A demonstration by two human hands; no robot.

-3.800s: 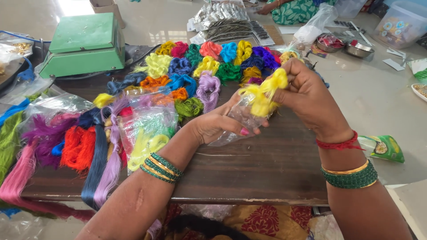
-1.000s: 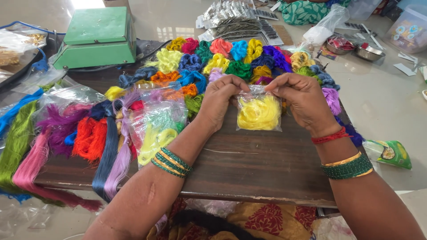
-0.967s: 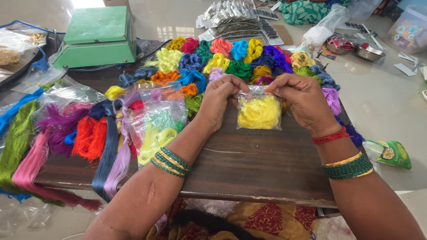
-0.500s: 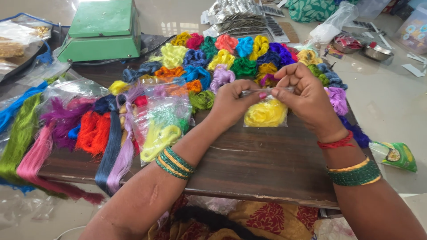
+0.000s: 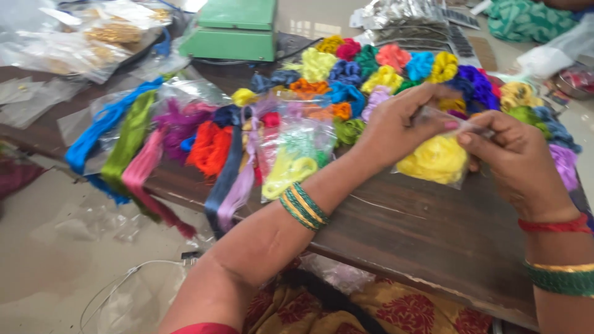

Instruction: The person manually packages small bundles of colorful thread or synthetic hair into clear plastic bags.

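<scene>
Seen from the head camera, the left hand [image 5: 396,127] and right hand [image 5: 520,161] pinch shut the top of one clear bag of yellow thread [image 5: 436,161] above a dark wooden table [image 5: 433,241], between a heap of coloured thread bundles [image 5: 396,68] and one green box [image 5: 235,31].

Low dark-brown wooden board table [image 5: 433,247], grain running lengthwise. Covered along the far side with small bright thread bundles in yellow, blue, pink, purple and green [image 5: 396,68]. Long hanks of blue, green, pink and orange thread [image 5: 154,148] draped over the left edge, some in clear plastic bags. Green metal box [image 5: 238,28] at the back.
</scene>
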